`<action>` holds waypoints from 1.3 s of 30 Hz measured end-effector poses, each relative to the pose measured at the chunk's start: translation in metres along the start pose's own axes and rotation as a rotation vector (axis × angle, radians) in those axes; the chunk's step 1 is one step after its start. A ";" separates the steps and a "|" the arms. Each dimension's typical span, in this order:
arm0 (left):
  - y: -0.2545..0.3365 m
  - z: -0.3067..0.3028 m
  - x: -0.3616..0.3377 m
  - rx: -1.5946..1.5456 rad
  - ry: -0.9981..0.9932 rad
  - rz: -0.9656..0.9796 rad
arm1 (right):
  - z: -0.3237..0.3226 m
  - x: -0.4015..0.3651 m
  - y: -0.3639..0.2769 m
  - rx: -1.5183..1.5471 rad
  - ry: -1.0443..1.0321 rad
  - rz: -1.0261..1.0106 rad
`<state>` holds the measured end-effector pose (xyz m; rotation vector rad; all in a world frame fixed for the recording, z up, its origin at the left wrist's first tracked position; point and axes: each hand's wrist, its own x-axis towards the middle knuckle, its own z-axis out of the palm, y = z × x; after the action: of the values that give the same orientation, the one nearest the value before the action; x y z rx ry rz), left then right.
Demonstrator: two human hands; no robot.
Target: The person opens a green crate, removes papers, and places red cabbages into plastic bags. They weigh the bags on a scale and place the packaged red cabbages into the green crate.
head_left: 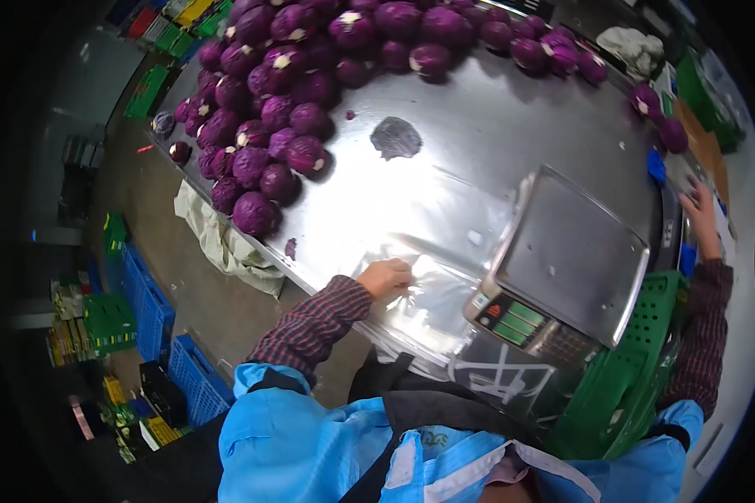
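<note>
Closest to the body, at the near edge of the steel table [478,142], the left hand [387,277] rests on a stack of clear plastic bags [428,302]. Its fingers [401,270] are curled down, tips pressed into the top sheet and seemingly pinching it, though the grip itself is hard to make out. The plastic spreads out from under these fingers to the right, toward the scale [562,260], and its long side seems to run roughly along the table edge. A green crate [637,369] sits just beside the scale on the near right.

The left hand is by far the nearer to the bags. The right hand [700,216] is stretched well away on the other side of the scale, fingers loosely spread and holding nothing that shows; what it touches there cannot be told.

Farther across the table lies a single loose purple leaf [396,137]. Beyond it a big heap of red cabbages [277,101] fills the far and left side. A pale cloth [222,239] hangs off the left edge, above blue crates [147,302] on the floor.
</note>
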<state>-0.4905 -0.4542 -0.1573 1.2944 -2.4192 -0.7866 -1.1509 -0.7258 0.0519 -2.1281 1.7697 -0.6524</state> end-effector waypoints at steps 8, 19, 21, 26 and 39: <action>-0.029 -0.027 -0.016 -0.040 0.111 0.170 | 0.320 0.058 -0.427 0.589 -0.664 -0.130; -0.057 -0.036 -0.053 -0.210 0.205 -0.021 | 0.558 0.031 -0.576 0.767 -0.474 0.102; -0.062 -0.041 -0.054 -0.194 0.157 -0.039 | 0.515 0.027 -0.575 1.060 -0.609 0.508; -0.055 -0.055 -0.049 -0.284 0.269 -0.151 | 0.373 -0.021 -0.526 1.428 -0.797 0.417; 0.000 -0.044 -0.019 -1.102 0.130 -0.498 | 0.358 -0.216 -0.421 0.893 -0.302 0.941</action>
<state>-0.4579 -0.4528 -0.1213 1.3218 -1.1294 -1.7316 -0.6398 -0.4520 -0.0764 -0.6549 1.5988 -0.6125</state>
